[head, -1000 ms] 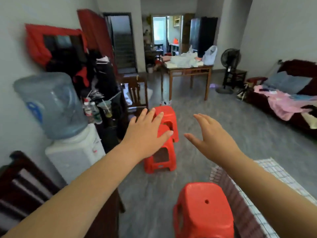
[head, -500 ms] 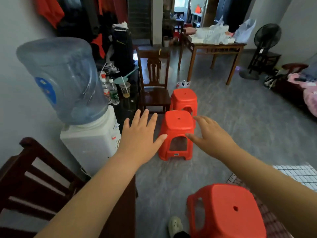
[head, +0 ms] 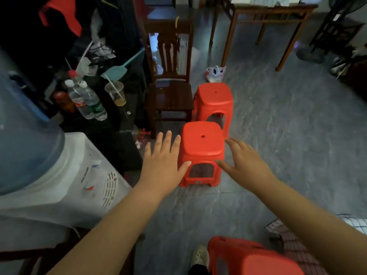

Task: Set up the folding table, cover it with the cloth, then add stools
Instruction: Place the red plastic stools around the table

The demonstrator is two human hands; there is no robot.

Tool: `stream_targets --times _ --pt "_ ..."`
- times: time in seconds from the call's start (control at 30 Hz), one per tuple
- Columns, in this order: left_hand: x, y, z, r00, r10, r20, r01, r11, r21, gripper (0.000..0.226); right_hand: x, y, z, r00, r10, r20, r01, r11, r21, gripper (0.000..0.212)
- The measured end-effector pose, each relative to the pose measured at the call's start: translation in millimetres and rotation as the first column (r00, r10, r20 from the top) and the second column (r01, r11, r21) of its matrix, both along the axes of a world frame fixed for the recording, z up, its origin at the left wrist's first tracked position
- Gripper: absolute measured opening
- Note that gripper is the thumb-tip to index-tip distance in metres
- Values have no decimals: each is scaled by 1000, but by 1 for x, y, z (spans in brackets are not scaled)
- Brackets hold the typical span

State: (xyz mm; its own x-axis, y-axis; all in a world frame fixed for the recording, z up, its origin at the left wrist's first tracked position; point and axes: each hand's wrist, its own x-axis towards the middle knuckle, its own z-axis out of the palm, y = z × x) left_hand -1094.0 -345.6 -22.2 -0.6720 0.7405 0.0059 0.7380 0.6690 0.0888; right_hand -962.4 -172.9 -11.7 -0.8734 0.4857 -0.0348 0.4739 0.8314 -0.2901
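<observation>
Your left hand (head: 161, 165) is spread wide, palm down, fingers splayed, just left of the near red plastic stool (head: 200, 147); the thumb tip overlaps the stool's front-left corner, contact unclear. Your right hand (head: 245, 163) is also spread, palm down, at the stool's right side, thumb pointing at its front-right corner; can't tell if it touches. Neither hand holds anything.

The near stool stands upright on the grey marbled floor (head: 288, 145), with a small hole in the seat centre. A second red plastic stool (head: 215, 100) stands upright right behind it, close, possibly touching. A third red plastic stool (head: 256, 259) is at the bottom edge, blurred, just beside a corner of black-and-white checked cloth (head: 355, 223) at lower right. A light-coloured shoe (head: 200, 256) shows at the bottom next to the third stool.

A dark wooden chair (head: 170, 92) sits left of the far stool. A white water dispenser (head: 65, 179) with a blue bottle (head: 21, 135) is at left. Behind it a dark surface carries clear plastic bottles (head: 89, 102) and a plastic cup with a straw (head: 116, 94). A brown wooden table (head: 268, 18) stands at the top right, and a small plastic bag (head: 215, 73) lies on the floor near one of its legs.
</observation>
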Motion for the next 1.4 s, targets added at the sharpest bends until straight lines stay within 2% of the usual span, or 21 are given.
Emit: stream_targets --times 0.23,0.53,0.77,0.97,1.07,1.17,1.23,1.27,1.4 --pt "-79 107 -53 994 -28 110 33 998 -47 75 -75 104 -60 990 -58 131 68 995 -75 74" --pt "-203 238 -194 953 39 302 22 981 -193 75 -211 224 -188 968 -114 225 148 979 -138 74" --pt "-256 300 -328 905 161 393 -53 961 -272 80 -283 289 -324 919 -290 269 362 891 -274 79" --pt "-275 343 -430 871 287 400 -203 950 -239 94 -299 339 -436 833 -449 324 536 801 -267 94" --pt "-284 355 -462 789 420 449 -368 908 -202 112 -296 347 -474 813 -502 295 579 752 -316 104" --pt "-291 360 -481 615 546 568 -546 815 -193 132 -291 348 -496 802 -537 263 597 698 -396 111" --pt "-295 359 -490 482 550 682 -631 758 -166 132 -289 347 -502 776 -578 253 626 654 -425 115" --pt "-296 359 -492 444 540 715 -658 738 -149 128 -289 347 -502 761 -598 250 640 635 -433 116" --pt "-290 368 -487 391 532 751 -702 700 -131 120 -287 354 -497 746 -613 259 656 608 -447 113"
